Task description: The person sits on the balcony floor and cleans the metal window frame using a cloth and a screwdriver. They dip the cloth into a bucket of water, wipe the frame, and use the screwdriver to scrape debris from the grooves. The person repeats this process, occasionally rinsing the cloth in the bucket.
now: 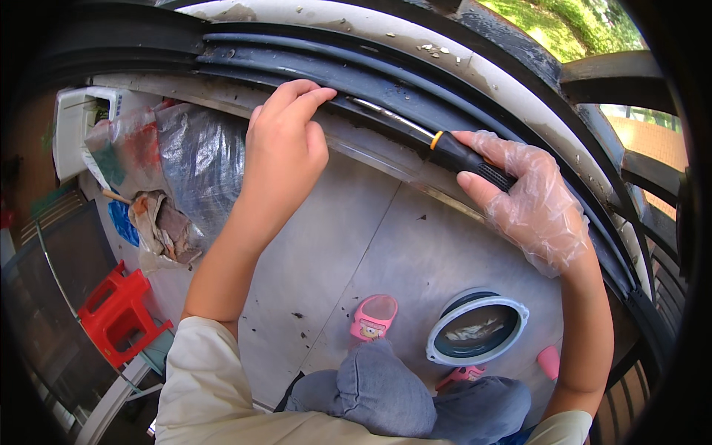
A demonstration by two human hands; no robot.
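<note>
Our plastic-gloved right hand [530, 200] pinches a black-handled steel screwdriver [461, 156]; bare left hand [285, 141], grip unclear; grey metal track [297, 62], twelve o'clock, remains gritty.

Hiding part of the screwdriver handle [454, 154] behind the gloved right hand [535, 200]; losing the right pink slipper [466, 373] partly behind jeans [482, 406]; showing far pale flakes [444, 50] too small to identify.

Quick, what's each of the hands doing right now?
Left hand: partly curled by the dark rail; can't tell whether it pinches anything.
Right hand: closed, holding a black-handled screwdriver.
</note>
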